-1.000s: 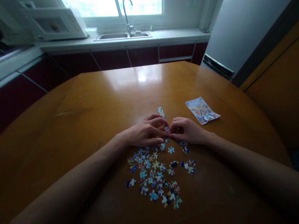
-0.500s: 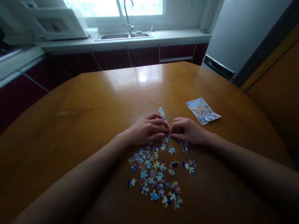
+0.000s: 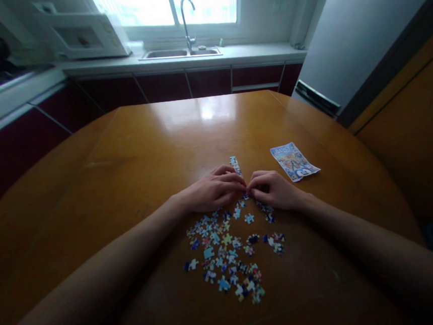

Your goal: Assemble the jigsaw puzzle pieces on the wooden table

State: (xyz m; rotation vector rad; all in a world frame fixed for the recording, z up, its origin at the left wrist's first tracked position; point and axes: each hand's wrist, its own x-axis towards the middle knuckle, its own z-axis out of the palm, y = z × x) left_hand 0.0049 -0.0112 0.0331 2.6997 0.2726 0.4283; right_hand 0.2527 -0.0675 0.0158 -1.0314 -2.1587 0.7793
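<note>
A narrow strip of joined jigsaw puzzle pieces (image 3: 233, 162) runs away from me across the table, its near part covered by my fingers. My left hand (image 3: 213, 189) lies along its left side, fingers close together and fingertips against the strip. My right hand (image 3: 272, 189) pinches at the strip's near end from the right, on a puzzle piece (image 3: 246, 196) that is mostly hidden. The two hands' fingertips almost meet. Closer to me are many loose puzzle pieces (image 3: 226, 239) in a spread heap, with one light-blue piece (image 3: 249, 218) just below my hands.
A crumpled picture sheet (image 3: 294, 161) lies right of my right hand on the wooden table (image 3: 142, 138). Beyond the table's far edge are a counter with a sink (image 3: 165, 54), a tap (image 3: 185, 23) and a microwave (image 3: 84, 37). A fridge (image 3: 360, 28) stands at the right.
My left thumb has drawn in under the fingers, and my right fingertips have shifted slightly at the strip's near end. The loose pieces and the sheet stay put.
</note>
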